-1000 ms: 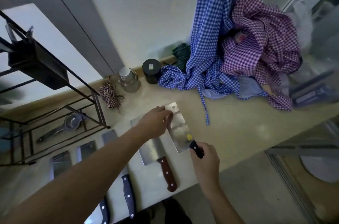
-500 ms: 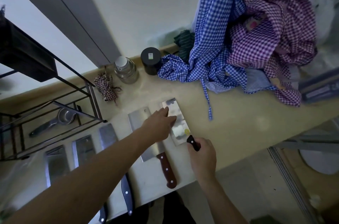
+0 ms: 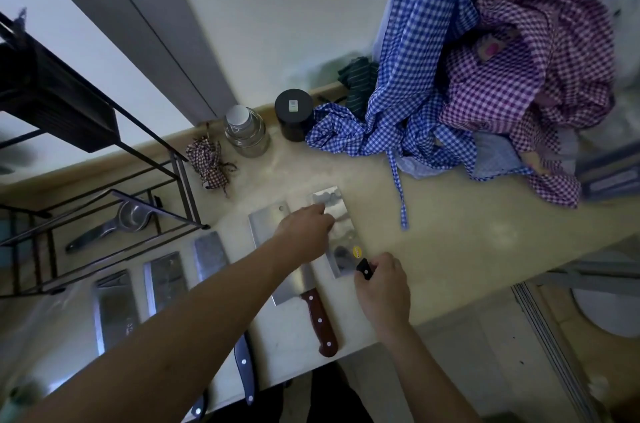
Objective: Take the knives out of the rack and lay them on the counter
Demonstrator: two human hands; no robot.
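Both hands meet one cleaver (image 3: 337, 232): right hand (image 3: 382, 287) fisted round its handle, left hand (image 3: 306, 232) fingertips resting on the blade.

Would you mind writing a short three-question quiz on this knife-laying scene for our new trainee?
1. True or false: the right hand is closed around the black handle of the rightmost cleaver.
2. How many cleavers lie on the counter, including that one?
3. What colour is the handle of the cleaver beside it? A) red-brown B) white C) green

Key: 1. true, and the left hand touches its blade. 2. five. 3. A.
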